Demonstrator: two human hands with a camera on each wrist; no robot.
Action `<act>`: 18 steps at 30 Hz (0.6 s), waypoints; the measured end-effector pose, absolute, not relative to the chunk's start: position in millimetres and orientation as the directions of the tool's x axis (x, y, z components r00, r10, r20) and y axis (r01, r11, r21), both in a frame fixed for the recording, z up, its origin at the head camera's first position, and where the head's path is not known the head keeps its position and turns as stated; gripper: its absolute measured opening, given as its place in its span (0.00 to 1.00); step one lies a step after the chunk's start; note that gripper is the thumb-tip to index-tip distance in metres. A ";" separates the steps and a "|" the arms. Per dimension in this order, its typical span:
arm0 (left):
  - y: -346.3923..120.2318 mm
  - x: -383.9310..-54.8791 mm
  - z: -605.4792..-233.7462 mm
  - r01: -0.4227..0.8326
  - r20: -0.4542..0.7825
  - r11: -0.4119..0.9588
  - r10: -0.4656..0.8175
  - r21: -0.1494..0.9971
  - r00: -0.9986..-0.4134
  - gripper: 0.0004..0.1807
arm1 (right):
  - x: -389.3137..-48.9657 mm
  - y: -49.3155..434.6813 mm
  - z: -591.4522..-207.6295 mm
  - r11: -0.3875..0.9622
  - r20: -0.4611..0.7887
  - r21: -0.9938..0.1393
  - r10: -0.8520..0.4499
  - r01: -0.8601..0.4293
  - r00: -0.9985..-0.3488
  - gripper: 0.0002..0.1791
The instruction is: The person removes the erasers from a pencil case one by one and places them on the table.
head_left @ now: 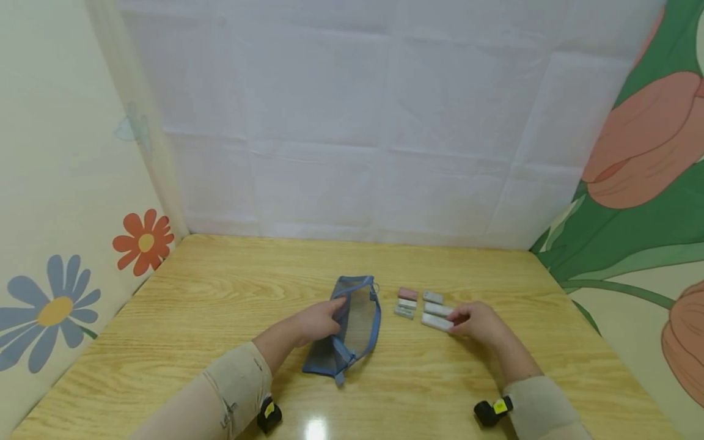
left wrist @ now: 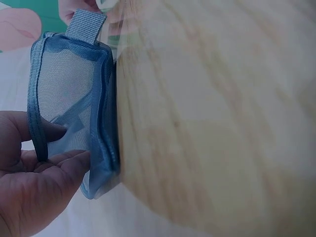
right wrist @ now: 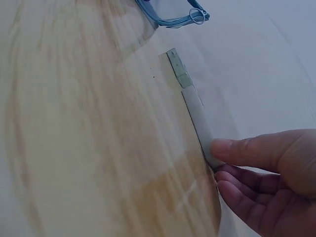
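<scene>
A blue mesh zip pouch (head_left: 320, 359) stands with its mouth spread wide on the table. My left hand (head_left: 316, 321) grips the pouch's near-left rim, the thumb on one side of the mesh and the fingers on the other, as the left wrist view shows. To the right, my right hand (head_left: 481, 322) pinches the end of a long white eraser-like block (head_left: 436, 322) between thumb and fingers. In the right wrist view this white block (right wrist: 196, 116) lies flat on the table, with a small pale green block (right wrist: 177, 66) just beyond its far end.
Behind the held block lie another white block (head_left: 438, 310) and a grey one (head_left: 432, 297). A pink block (head_left: 408, 293) and smaller pale blocks (head_left: 406, 304) form a column nearer the pouch. White cloth (head_left: 352, 153) hangs behind the wooden table (head_left: 247, 263).
</scene>
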State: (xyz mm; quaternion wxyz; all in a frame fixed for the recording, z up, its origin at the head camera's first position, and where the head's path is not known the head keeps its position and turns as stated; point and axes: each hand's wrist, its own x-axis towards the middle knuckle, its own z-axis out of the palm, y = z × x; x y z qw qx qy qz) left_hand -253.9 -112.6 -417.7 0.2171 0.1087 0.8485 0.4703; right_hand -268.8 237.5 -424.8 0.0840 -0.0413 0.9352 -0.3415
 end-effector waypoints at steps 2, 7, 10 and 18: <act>-112.6 -253.8 -417.5 -0.019 -0.266 0.533 0.391 0.846 -0.881 0.40 | -269.4 237.5 -424.8 0.772 -0.121 -0.635 -0.140 -0.032 -0.983 0.11; -112.5 -254.0 -417.5 -0.020 -0.269 0.530 0.397 0.848 -0.878 0.41 | -270.0 240.5 -425.5 0.753 -0.137 -0.657 -0.151 -0.025 -0.979 0.11; -112.9 -254.1 -418.3 -0.025 -0.262 0.508 0.401 0.861 -0.878 0.41 | -270.4 242.2 -422.5 0.740 -0.157 -0.673 -0.147 -0.003 -0.977 0.11; -113.4 -254.2 -419.7 -0.026 -0.222 0.469 0.369 0.883 -0.902 0.41 | -274.3 240.3 -408.0 0.762 -0.151 -0.647 -0.131 -0.003 -0.980 0.11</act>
